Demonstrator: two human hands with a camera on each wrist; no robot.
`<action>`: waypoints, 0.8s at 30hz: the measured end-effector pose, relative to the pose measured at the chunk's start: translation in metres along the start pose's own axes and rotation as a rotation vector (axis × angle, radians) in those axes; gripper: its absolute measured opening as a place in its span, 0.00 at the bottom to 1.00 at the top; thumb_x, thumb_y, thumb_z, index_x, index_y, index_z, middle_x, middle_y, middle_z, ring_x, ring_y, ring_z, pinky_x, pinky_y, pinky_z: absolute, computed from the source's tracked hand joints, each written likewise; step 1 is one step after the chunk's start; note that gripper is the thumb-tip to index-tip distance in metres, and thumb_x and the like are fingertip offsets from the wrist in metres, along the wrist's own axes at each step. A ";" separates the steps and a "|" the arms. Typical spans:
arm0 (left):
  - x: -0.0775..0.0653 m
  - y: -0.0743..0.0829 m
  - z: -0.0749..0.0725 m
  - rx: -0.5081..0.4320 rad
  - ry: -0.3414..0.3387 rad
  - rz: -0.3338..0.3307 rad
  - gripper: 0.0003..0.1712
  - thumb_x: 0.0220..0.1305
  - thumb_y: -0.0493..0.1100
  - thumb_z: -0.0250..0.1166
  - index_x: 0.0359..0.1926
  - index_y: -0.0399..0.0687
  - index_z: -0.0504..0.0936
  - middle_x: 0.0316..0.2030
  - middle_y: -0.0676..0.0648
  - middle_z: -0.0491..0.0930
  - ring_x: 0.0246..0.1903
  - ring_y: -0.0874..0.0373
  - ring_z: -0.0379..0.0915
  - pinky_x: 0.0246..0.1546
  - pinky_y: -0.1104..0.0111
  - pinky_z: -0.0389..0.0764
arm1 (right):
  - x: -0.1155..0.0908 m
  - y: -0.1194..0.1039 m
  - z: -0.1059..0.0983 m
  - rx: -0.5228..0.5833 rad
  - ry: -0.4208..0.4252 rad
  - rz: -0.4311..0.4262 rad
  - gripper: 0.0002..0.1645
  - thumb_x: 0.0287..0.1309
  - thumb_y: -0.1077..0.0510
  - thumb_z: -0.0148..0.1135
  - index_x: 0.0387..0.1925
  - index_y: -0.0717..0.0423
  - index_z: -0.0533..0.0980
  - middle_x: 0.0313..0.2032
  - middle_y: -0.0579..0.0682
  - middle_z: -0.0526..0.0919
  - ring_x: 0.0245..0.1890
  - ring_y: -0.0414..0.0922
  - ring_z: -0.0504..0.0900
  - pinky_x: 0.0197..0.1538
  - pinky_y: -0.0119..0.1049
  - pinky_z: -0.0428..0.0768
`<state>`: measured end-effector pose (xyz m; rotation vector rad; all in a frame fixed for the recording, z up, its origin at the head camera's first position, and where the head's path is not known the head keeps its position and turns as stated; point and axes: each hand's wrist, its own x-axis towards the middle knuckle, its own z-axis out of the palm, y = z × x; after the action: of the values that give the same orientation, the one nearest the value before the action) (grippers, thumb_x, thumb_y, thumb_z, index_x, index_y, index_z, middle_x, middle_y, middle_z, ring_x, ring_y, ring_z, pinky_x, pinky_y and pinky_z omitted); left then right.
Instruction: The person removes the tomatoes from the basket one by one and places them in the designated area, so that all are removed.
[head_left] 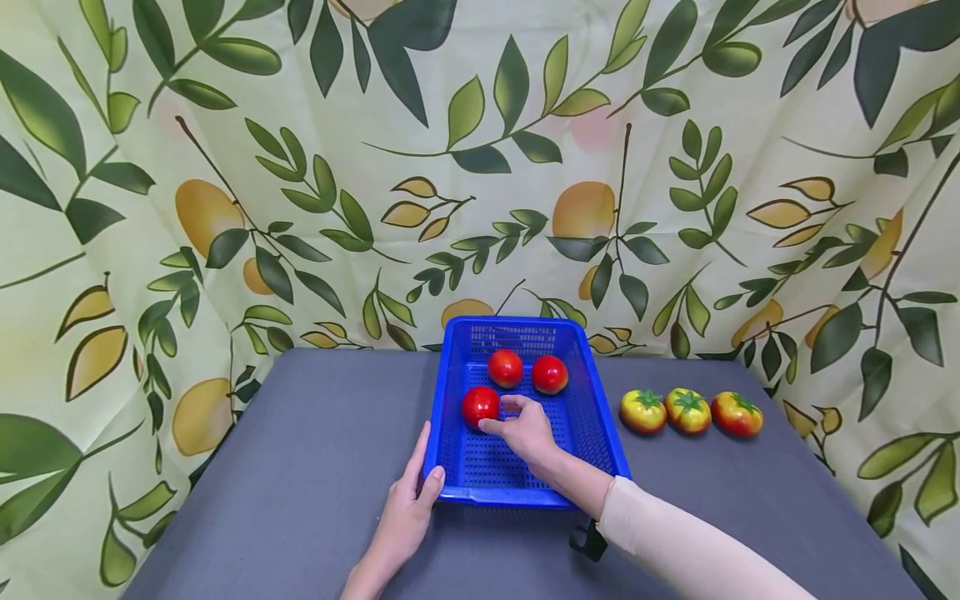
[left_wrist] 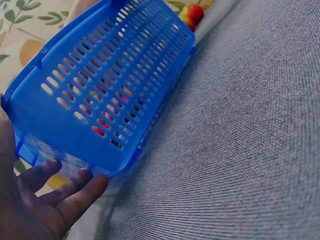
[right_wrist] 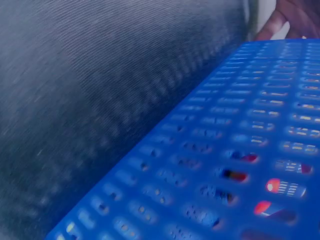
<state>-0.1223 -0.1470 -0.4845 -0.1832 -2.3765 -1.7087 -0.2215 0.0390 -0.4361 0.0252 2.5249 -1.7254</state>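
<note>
A blue plastic basket (head_left: 525, 497) with slotted walls stands on the grey table. Inside are three red tomatoes: one at the left (head_left: 480, 407), one farther back (head_left: 506, 368) and one to the right (head_left: 550, 375). My left hand (head_left: 401, 512) holds the basket's near left corner, thumb at the rim and fingers along the outside; the left wrist view shows fingertips (left_wrist: 95, 187) against the wall. My right hand (head_left: 528, 433) reaches into the basket, thumb and forefinger apart beside the left tomato. Whether they touch it is unclear. The right wrist view shows mostly basket wall (right_wrist: 200, 150).
Right of the basket, three yellow-red tomatoes with green tops lie in a row: a near one (head_left: 642, 412), a middle one (head_left: 687, 411) and an outer one (head_left: 737, 414). A black strap-like object (head_left: 588, 542) shows below my right forearm. Leaf-patterned cloth (head_left: 480, 208) hangs behind the table (head_left: 337, 433).
</note>
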 end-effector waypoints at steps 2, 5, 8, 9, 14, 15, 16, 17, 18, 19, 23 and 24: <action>0.000 0.000 0.001 -0.002 0.002 0.004 0.37 0.73 0.46 0.55 0.77 0.67 0.52 0.70 0.45 0.62 0.64 0.47 0.66 0.61 0.46 0.64 | 0.003 0.001 0.002 -0.005 0.007 0.000 0.40 0.50 0.58 0.76 0.63 0.63 0.71 0.59 0.63 0.75 0.55 0.60 0.76 0.56 0.56 0.74; 0.001 0.001 0.001 -0.004 0.003 -0.003 0.37 0.74 0.47 0.55 0.77 0.67 0.52 0.71 0.45 0.61 0.64 0.46 0.65 0.61 0.46 0.63 | 0.006 0.001 0.004 -0.029 -0.015 -0.003 0.44 0.51 0.58 0.76 0.68 0.61 0.67 0.63 0.63 0.71 0.59 0.62 0.73 0.57 0.58 0.73; 0.001 0.001 0.001 -0.006 -0.006 -0.020 0.36 0.74 0.48 0.54 0.78 0.68 0.51 0.71 0.44 0.60 0.65 0.44 0.64 0.61 0.44 0.63 | 0.007 0.001 0.005 -0.050 -0.059 -0.005 0.47 0.50 0.56 0.76 0.70 0.59 0.65 0.64 0.64 0.69 0.59 0.64 0.72 0.57 0.60 0.72; 0.001 0.001 0.000 -0.004 -0.010 -0.025 0.36 0.74 0.48 0.54 0.78 0.68 0.50 0.72 0.44 0.59 0.65 0.43 0.63 0.61 0.44 0.63 | 0.007 0.001 0.005 -0.056 -0.072 -0.005 0.48 0.50 0.56 0.76 0.70 0.59 0.64 0.64 0.64 0.69 0.59 0.64 0.72 0.57 0.61 0.71; 0.001 0.000 0.000 0.001 -0.020 -0.037 0.36 0.75 0.50 0.53 0.78 0.69 0.49 0.72 0.44 0.59 0.65 0.42 0.63 0.60 0.43 0.63 | 0.008 0.002 0.008 -0.061 -0.117 -0.017 0.49 0.50 0.56 0.76 0.72 0.56 0.63 0.62 0.65 0.71 0.59 0.64 0.72 0.58 0.62 0.70; 0.001 0.000 0.000 0.001 -0.021 -0.039 0.36 0.75 0.50 0.53 0.78 0.69 0.50 0.72 0.44 0.59 0.65 0.41 0.63 0.60 0.43 0.64 | 0.008 0.002 0.008 -0.060 -0.125 -0.023 0.49 0.50 0.56 0.76 0.71 0.56 0.64 0.62 0.65 0.71 0.58 0.64 0.73 0.58 0.62 0.70; 0.001 0.000 0.001 0.001 -0.023 -0.043 0.36 0.75 0.50 0.53 0.78 0.69 0.50 0.72 0.44 0.59 0.65 0.41 0.63 0.60 0.43 0.64 | 0.008 0.003 0.008 -0.058 -0.134 -0.029 0.48 0.50 0.56 0.76 0.71 0.56 0.64 0.62 0.64 0.71 0.58 0.64 0.73 0.57 0.62 0.70; 0.001 0.000 0.001 0.002 -0.025 -0.046 0.36 0.75 0.50 0.53 0.78 0.69 0.50 0.72 0.44 0.58 0.65 0.41 0.63 0.60 0.43 0.64 | 0.007 0.003 0.009 -0.053 -0.143 -0.034 0.48 0.50 0.57 0.76 0.71 0.55 0.65 0.62 0.63 0.71 0.57 0.63 0.74 0.57 0.61 0.71; 0.000 0.000 0.001 0.003 -0.029 -0.049 0.36 0.75 0.51 0.53 0.77 0.69 0.50 0.72 0.44 0.58 0.65 0.40 0.62 0.60 0.43 0.64 | 0.007 0.004 0.009 -0.050 -0.149 -0.041 0.47 0.50 0.57 0.76 0.71 0.55 0.65 0.63 0.63 0.71 0.57 0.63 0.74 0.57 0.61 0.71; 0.000 -0.001 0.001 0.004 -0.031 -0.053 0.36 0.74 0.51 0.53 0.77 0.70 0.49 0.72 0.44 0.58 0.65 0.40 0.62 0.59 0.43 0.64 | 0.007 0.004 0.009 -0.048 -0.152 -0.048 0.46 0.50 0.58 0.75 0.70 0.55 0.66 0.63 0.62 0.71 0.56 0.63 0.75 0.57 0.61 0.72; 0.000 0.000 0.002 0.007 -0.040 -0.059 0.36 0.74 0.53 0.53 0.77 0.69 0.49 0.73 0.45 0.57 0.66 0.39 0.61 0.59 0.42 0.64 | 0.009 0.005 0.009 -0.031 -0.139 -0.054 0.43 0.50 0.63 0.75 0.68 0.55 0.69 0.62 0.61 0.72 0.54 0.61 0.76 0.56 0.58 0.73; 0.000 0.000 0.002 0.008 -0.040 -0.059 0.36 0.74 0.53 0.53 0.78 0.69 0.49 0.73 0.45 0.57 0.66 0.39 0.60 0.59 0.42 0.64 | 0.010 0.005 0.009 -0.032 -0.129 -0.051 0.43 0.49 0.64 0.75 0.67 0.56 0.69 0.61 0.61 0.72 0.54 0.60 0.77 0.56 0.58 0.74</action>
<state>-0.1231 -0.1451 -0.4854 -0.1491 -2.4405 -1.7374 -0.2310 0.0321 -0.4445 -0.1486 2.4802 -1.6467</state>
